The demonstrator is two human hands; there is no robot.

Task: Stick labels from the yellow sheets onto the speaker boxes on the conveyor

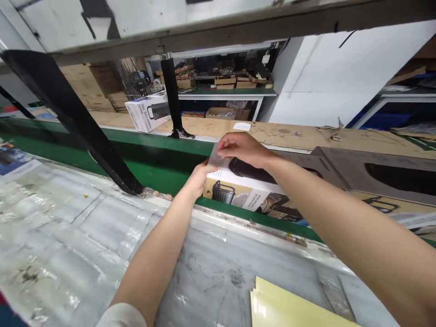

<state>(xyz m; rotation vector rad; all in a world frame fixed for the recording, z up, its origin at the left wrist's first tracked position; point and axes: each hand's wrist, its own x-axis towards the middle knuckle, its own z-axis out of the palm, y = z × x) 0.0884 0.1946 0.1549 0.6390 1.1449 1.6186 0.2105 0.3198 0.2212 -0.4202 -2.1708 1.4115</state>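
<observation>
A long printed cardboard box [248, 200], with a dark product pictured on its top and side, lies in the green channel in front of me. My left hand [198, 180] grips its left end, thumb on the top face and fingers around the end, partly hidden. Over the top face near that same end is my right hand [243, 147], its thumb and fingertips pinched together just above or on the printed text. Whatever the pinch holds, if anything, is too small to make out. A second similar box [354, 170] lies close behind the first to the right.
Yellow sheets [289, 306] lie on the tape-covered bench [211, 268] nearest me. Black-wrapped posts [78, 122] rise from the bench to the overhead shelf [218, 43]. Another printed box [148, 111] stands on the cardboard-covered ledge beyond the green channel [150, 170].
</observation>
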